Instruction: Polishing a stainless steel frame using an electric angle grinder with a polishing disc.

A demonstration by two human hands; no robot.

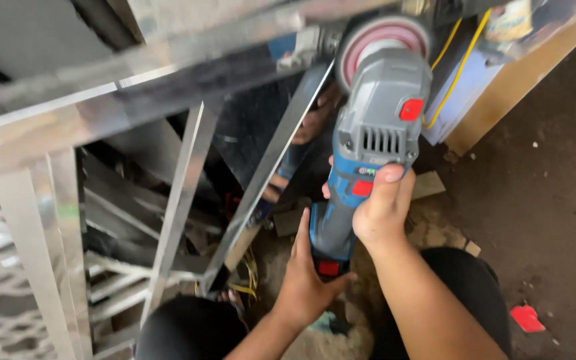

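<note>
Both hands grip a blue-grey angle grinder [368, 147]: right hand [383, 207] near its head, left hand [307, 280] at its base. Its disc [381, 40] meets a shiny steel frame [188, 73] above a dirt floor [548, 200].

yellow cable [458, 67] top right | red scrap [527, 317] on dirt floor [555, 200] | wooden board [521, 80]

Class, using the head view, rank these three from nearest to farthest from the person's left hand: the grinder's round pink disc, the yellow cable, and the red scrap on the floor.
From the left hand, low at the grinder's base:
1. Red scrap, on the floor to the right.
2. Pink disc, at the grinder's top end.
3. Yellow cable, upper right, just beyond the disc.
</note>
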